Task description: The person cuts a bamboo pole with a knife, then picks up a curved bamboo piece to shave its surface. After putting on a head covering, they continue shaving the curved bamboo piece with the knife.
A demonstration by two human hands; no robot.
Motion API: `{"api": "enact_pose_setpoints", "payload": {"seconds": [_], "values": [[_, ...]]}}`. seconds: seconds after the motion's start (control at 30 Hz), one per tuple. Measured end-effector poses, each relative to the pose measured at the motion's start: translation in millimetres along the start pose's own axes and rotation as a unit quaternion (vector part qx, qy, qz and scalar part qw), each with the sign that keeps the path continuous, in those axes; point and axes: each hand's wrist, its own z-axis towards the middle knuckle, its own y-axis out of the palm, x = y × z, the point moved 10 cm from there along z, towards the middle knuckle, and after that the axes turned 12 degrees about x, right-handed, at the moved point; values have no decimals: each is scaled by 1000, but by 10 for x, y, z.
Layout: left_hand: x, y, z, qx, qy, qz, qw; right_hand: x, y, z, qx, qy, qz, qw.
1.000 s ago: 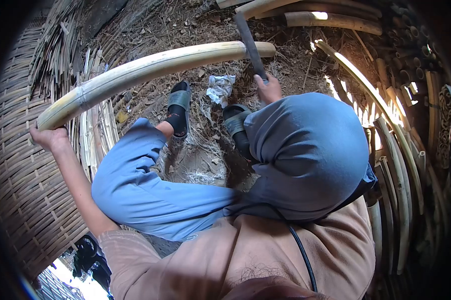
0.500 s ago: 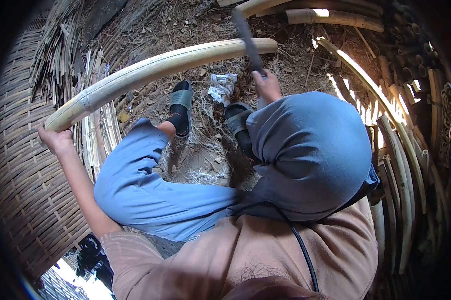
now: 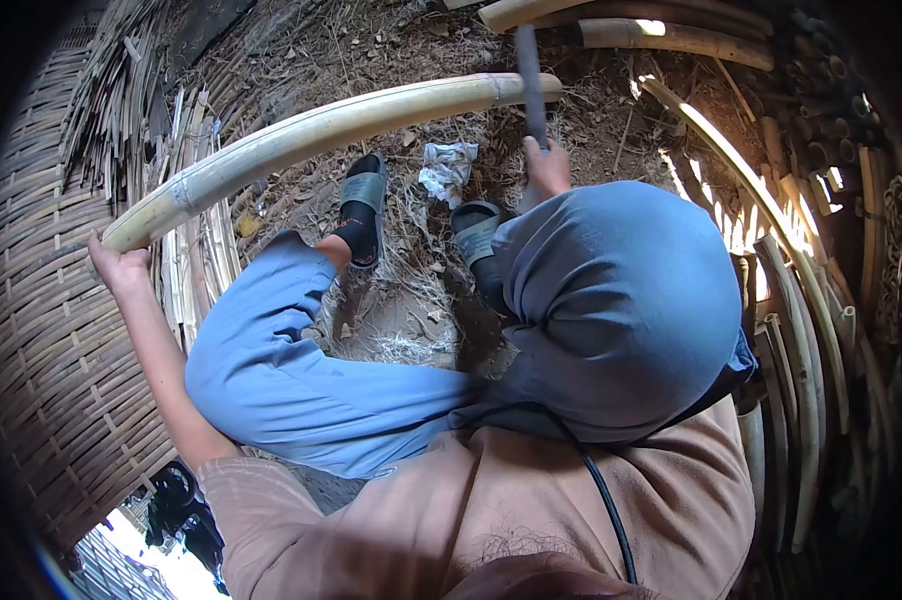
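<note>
A long pale bamboo pole [image 3: 321, 130] lies across the view beyond my feet. My left hand [image 3: 121, 266] grips its near end at the left, with the fingers partly hidden at its underside. Closed round the handle of a dark long-bladed knife [image 3: 532, 85], my right hand [image 3: 548, 167] is just below the pole's far end. The blade points away from me and crosses the pole near that end.
A woven bamboo mat [image 3: 46, 330] covers the left side, with thin split strips [image 3: 116, 120] at its top. More bamboo poles [image 3: 671, 38] lie at the top right and along the right side. Crumpled white material [image 3: 447, 172] lies between my sandalled feet.
The knife has moved to the right, nearer the pole's far end, and its blade is more upright in view. The pole has shifted slightly right with my left hand.
</note>
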Motion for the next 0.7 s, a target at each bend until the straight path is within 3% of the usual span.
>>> {"api": "enact_pose_setpoints", "payload": {"seconds": [0.03, 0.07, 0.17, 0.2, 0.27, 0.37, 0.4, 0.43, 0.47, 0.5, 0.63, 0.7], "values": [[-50, 6, 3, 3, -6, 3, 1000, 156, -66, 103, 33, 3, -28, 999], [-22, 37, 6, -2, 11, 2, 1000, 164, 19, -18, 5, 84, 59, 995], [122, 141, -139, 16, 46, 2, 999, -474, 286, -512, -74, 58, 107, 990], [228, 179, -545, 63, 66, -10, 996, -782, 312, -655, -87, -12, 59, 994], [365, 228, -596, 28, 85, -42, 995, -1365, 262, -866, -72, -199, -30, 977], [568, 315, -545, -74, 97, -122, 985, -1825, -26, -1003, -72, -289, -144, 944], [628, 357, -543, -119, 95, -124, 981, -1861, -93, -993, -44, -340, -114, 932], [681, 405, -578, -162, 93, -127, 974, -1801, -110, -945, -59, -330, -72, 939], [747, 399, -883, -119, 133, -115, 977, -1732, -121, -895, -74, -318, -30, 945], [773, 422, -931, -137, 141, -132, 972, -1674, -129, -840, -88, -307, 14, 948], [773, 545, -1010, -236, 119, -184, 947, -453, 198, -405, -149, 45, -5, 988], [808, 585, -1027, -263, 121, -175, 941, -777, 20, -525, -76, -27, -37, 996]]}}
